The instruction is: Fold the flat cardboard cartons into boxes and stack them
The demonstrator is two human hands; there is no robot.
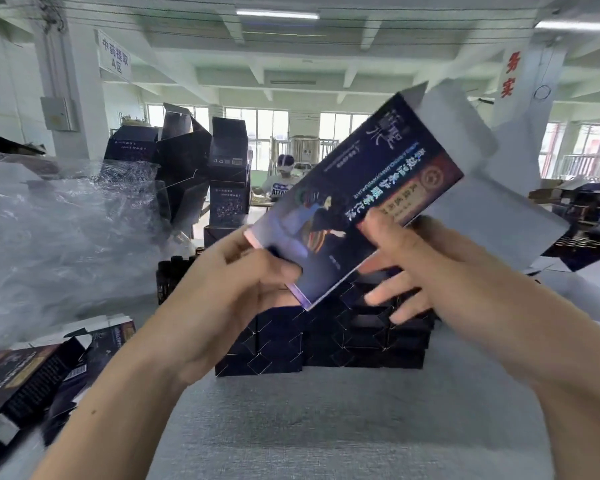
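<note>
A dark blue printed carton hangs tilted in the air in front of me, its white flaps spread open at the upper right. My left hand grips the carton's lower left end with curled fingers. My right hand holds its right edge, thumb on the printed face and fingers spread behind. Below the carton, folded dark boxes lie stacked in rows on the grey table. Flat cartons lie in a pile at the lower left.
Crumpled clear plastic wrap fills the left side. A tall, leaning pile of folded dark boxes stands behind it. Dark bottles stand left of the stacked boxes. Another person sits far back. More cartons lie at right.
</note>
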